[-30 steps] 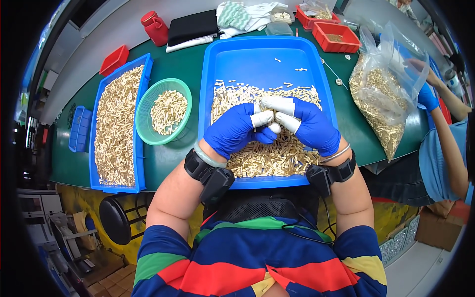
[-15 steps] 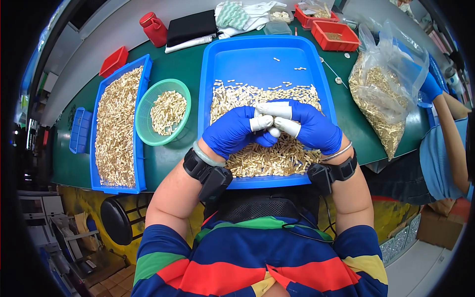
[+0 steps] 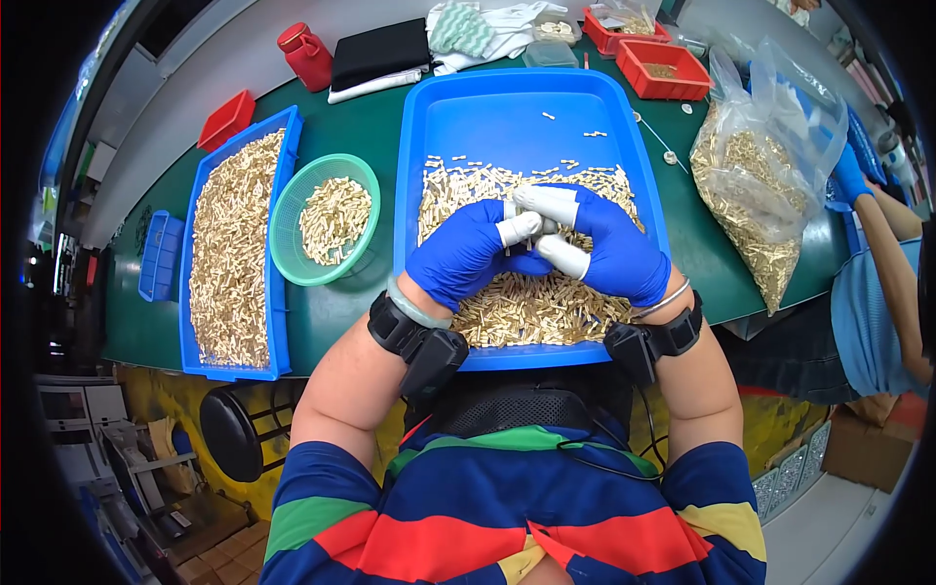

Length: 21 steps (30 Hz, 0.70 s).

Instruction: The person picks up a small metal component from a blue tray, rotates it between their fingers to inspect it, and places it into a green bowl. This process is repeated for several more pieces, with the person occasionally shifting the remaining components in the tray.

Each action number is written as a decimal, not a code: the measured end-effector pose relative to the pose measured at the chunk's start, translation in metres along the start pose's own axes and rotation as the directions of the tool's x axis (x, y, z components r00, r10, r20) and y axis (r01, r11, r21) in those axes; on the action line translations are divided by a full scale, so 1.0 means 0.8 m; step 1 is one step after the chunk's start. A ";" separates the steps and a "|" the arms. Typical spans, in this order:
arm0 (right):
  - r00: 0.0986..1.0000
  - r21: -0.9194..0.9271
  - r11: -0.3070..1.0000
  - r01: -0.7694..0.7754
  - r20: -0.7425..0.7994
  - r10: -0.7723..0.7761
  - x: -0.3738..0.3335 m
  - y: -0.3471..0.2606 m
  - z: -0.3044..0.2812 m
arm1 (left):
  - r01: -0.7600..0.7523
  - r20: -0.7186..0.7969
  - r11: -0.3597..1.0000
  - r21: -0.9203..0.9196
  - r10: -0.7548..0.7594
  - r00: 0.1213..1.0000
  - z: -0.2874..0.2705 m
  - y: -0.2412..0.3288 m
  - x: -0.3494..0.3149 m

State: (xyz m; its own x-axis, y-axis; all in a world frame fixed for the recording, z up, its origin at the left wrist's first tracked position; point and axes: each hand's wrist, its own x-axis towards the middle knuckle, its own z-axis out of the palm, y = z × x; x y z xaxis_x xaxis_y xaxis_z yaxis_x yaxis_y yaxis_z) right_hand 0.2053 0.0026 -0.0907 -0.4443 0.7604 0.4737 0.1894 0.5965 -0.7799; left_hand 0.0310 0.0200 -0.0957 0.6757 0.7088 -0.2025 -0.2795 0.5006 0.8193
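Gold-coloured pieces (image 3: 541,317) in a blue tray (image 3: 517,107) beneath blue-gloved hands (image 3: 456,253).

Small slim gold-coloured pieces (image 3: 541,317), heaped loosely at mixed angles, filling the blue tray's (image 3: 507,117) near half

We saw shiny, metallic-looking pieces (image 3: 536,317), a smooth plastic tray (image 3: 522,107), a glossy plastic bag (image 3: 768,203) and a smooth worktop (image 3: 327,327).

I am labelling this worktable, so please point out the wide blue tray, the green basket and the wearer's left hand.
Wide blue tray (image 3: 512,112), head view, its bare floor.
Green basket (image 3: 287,226), head view, left inner wall.
Left hand (image 3: 462,253), head view, back of the glove.
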 end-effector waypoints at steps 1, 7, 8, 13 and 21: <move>1.000 -0.028 0.999 -0.026 0.013 0.027 0.002 -0.003 0.000 | -0.014 -0.039 0.998 -0.060 0.011 0.999 0.002 -0.001 0.000; 0.999 -0.235 0.972 0.028 0.036 -0.020 0.011 -0.010 -0.005 | -0.027 0.057 0.999 0.024 0.025 0.998 -0.004 0.001 0.000; 0.999 -0.234 0.972 0.028 0.037 -0.020 0.012 -0.008 -0.005 | -0.021 0.066 1.000 0.018 0.020 0.998 -0.004 0.002 -0.001; 0.980 -0.297 0.936 0.188 -0.013 -0.201 0.012 0.003 0.000 | 0.041 0.088 0.999 -0.002 -0.041 0.995 -0.006 0.004 -0.004; 0.981 -0.335 0.923 0.192 0.053 -0.185 0.013 -0.011 -0.007 | 0.039 0.150 0.999 0.026 -0.043 0.988 -0.004 0.003 -0.006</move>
State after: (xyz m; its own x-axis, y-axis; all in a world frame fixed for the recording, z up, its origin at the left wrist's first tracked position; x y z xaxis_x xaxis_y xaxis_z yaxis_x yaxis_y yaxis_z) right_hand 0.2039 0.0065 -0.0770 -0.5170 0.6224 0.5876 0.3827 0.7822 -0.4917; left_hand 0.0250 0.0197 -0.0943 0.7818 0.6041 -0.1547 -0.2348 0.5150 0.8244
